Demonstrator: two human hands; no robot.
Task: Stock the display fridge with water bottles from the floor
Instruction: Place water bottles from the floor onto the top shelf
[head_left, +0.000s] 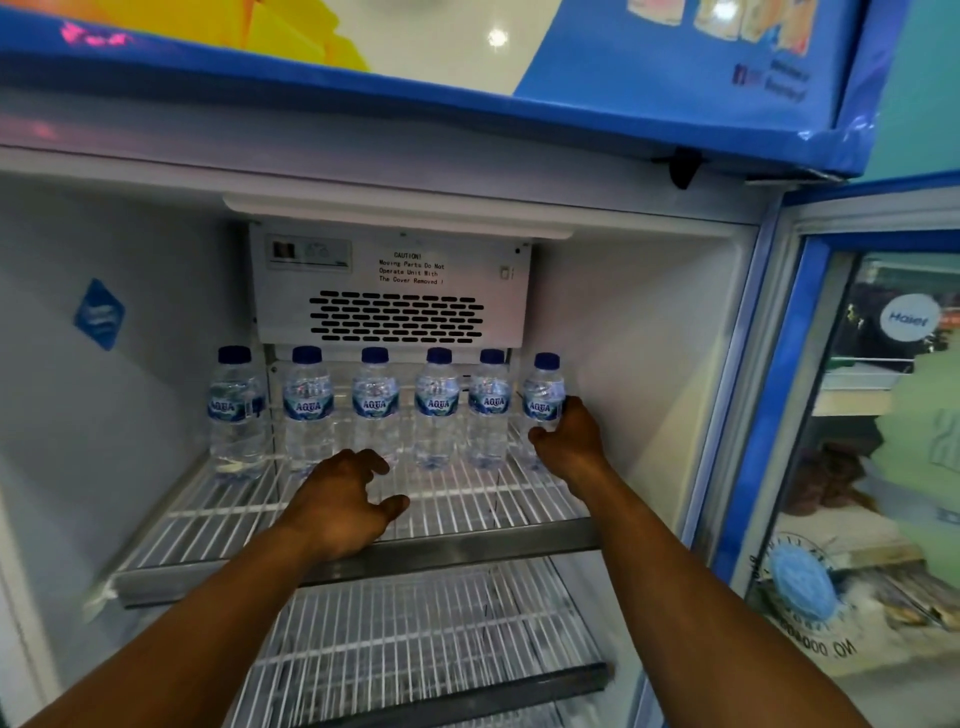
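Aqua water bottles (375, 405) stand upright, six in a row, at the back of the display fridge's (649, 338) top wire shelf (467, 499). The right hand (569, 441) grips the rightmost bottle (543, 395) low on its body. The left hand (343, 499) hovers over the shelf just in front of the row, fingers loosely curled, holding nothing.

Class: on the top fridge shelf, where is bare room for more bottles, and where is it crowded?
Free: the top shelf in front of the bottle row, between left hand and right hand (gripping the end bottle), and leftward to the wall; also the lower shelf. Crowded: the back row.
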